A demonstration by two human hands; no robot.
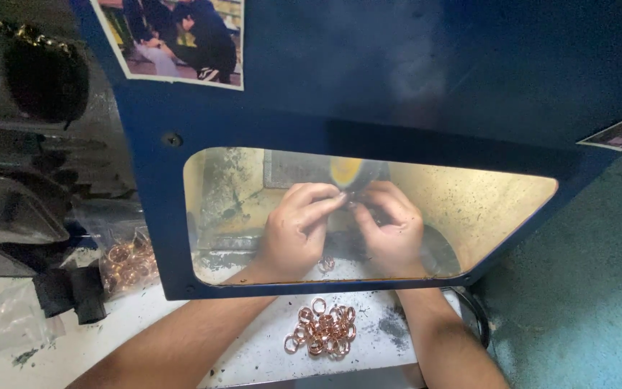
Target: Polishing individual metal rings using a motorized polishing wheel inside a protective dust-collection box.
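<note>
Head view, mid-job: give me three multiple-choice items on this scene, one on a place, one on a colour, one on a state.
1. Where does the loose pile of copper rings lie?
A. On the grey tray in front of the window
B. On the green floor
C. On top of the housing

2. What colour is the machine housing?
A. Red
B. Blue
C. White

3. How do the left hand and the right hand stand?
A. Flat on the tray
B. Hanging apart outside the housing
C. Brought together behind the window, fingertips pinched on something small

Answers: 1 A, the rings sit on the tray between the forearms; 2 B, the panel around the window is dark blue; 3 C, both hands meet near the yellow wheel.
</note>
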